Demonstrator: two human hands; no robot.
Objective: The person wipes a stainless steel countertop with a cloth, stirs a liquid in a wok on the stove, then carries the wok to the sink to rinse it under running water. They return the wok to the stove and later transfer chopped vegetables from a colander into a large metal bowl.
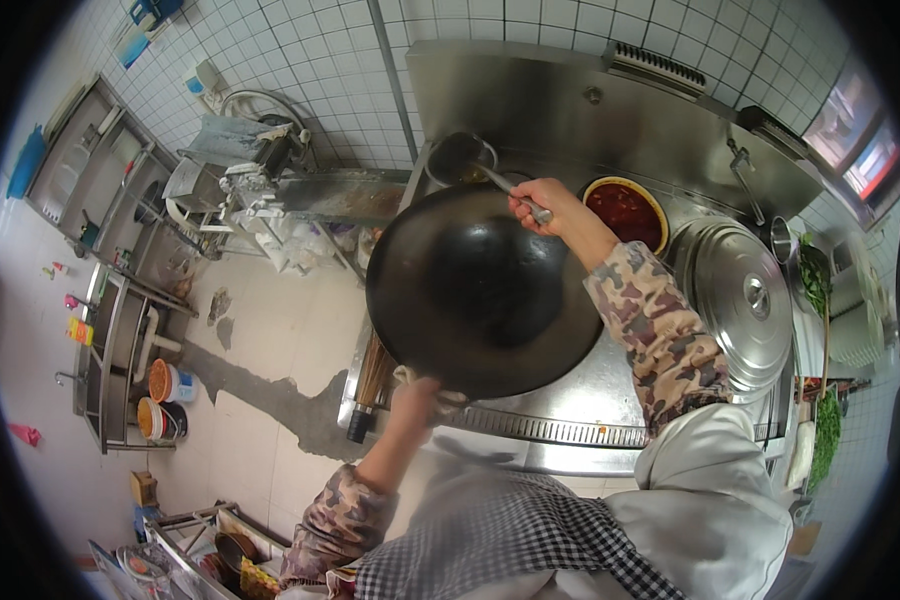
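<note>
A large dark wok (pixel 487 292) lies in front of me on the steel range, with no food to be seen in it. My left hand (pixel 418 405) grips a cloth (pixel 450 397) at the wok's near rim; the hand is slightly blurred. My right hand (pixel 540 204) is closed around the metal handle of a ladle (pixel 502 180), above the wok's far right side. The ladle's head reaches into a round metal pot (pixel 461 159) behind the wok, which holds dark liquid. To the right of that hand stands a yellow-rimmed pot of red sauce (pixel 624 214).
Stacked steel lids (pixel 750 300) stand right of the wok. A bamboo wok brush (pixel 371 382) lies at the range's left edge. A faucet (pixel 742 172) comes from the steel backsplash. Stacked plates (pixel 855 330) and green leaves (pixel 814 277) are at the far right.
</note>
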